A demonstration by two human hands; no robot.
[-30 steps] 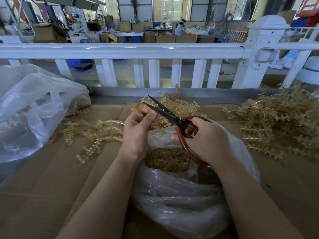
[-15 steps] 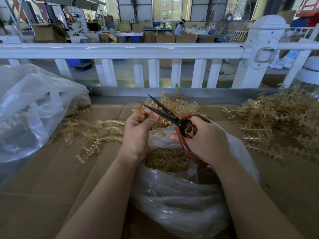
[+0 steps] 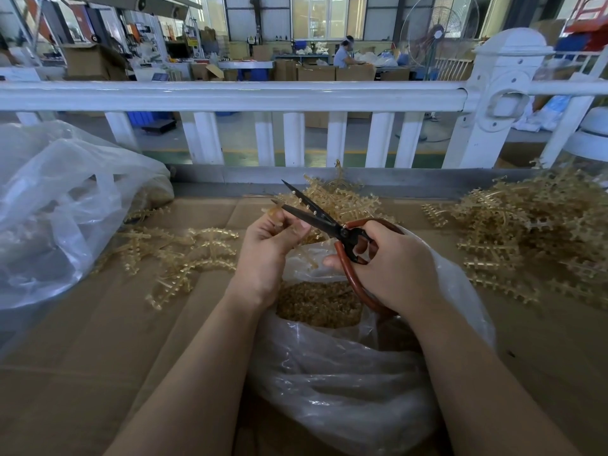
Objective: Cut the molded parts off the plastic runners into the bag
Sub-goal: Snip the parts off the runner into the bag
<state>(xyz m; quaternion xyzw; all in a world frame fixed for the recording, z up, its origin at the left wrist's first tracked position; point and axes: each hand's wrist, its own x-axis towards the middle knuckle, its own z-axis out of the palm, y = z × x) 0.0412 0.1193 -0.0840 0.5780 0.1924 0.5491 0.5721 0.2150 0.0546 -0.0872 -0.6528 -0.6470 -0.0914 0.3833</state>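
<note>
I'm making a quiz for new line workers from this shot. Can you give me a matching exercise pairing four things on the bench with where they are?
Things:
1. scissors
2. runner
3. cut parts
4. big runner pile

Places:
A. inside the open clear bag
B. pinched in the left hand
C. on the cardboard at the far right
D. gripped by the right hand, blades open

Pairs: 1-D, 2-B, 3-A, 4-C

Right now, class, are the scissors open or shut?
Open: the scissors in the right hand show two blades spread apart at the tips.
</note>
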